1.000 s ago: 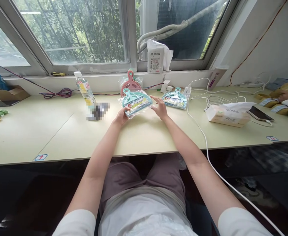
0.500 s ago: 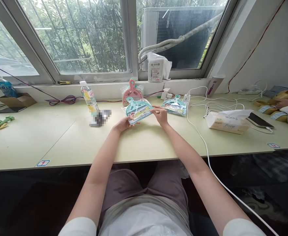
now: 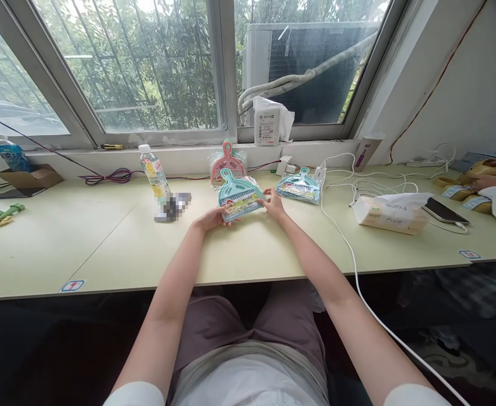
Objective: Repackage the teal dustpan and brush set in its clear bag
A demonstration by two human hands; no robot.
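A teal dustpan and brush set (image 3: 241, 197) in clear wrap is held tilted above the desk, its handle pointing away from me. My left hand (image 3: 212, 219) grips its lower left corner, fingers partly hidden beneath it. At the right edge, my right hand (image 3: 275, 205) pinches the wrap with thumb and fingers. A pink dustpan set (image 3: 227, 162), also wrapped, leans against the wall behind. Another teal dustpan set (image 3: 299, 187) lies on the desk to the right of my right hand.
Left of my hands stands a drink bottle (image 3: 154, 172), beside a pixelated patch. To the right are a tissue pack (image 3: 389, 214), a phone (image 3: 444, 210) and tangled white cables. One white cable (image 3: 353, 248) runs over the desk edge. Another person's hand (image 3: 495, 176) shows at far right.
The held dustpan set has tipped so its printed label faces me more fully. Both hands keep hold of it. The camera view has shifted slightly.
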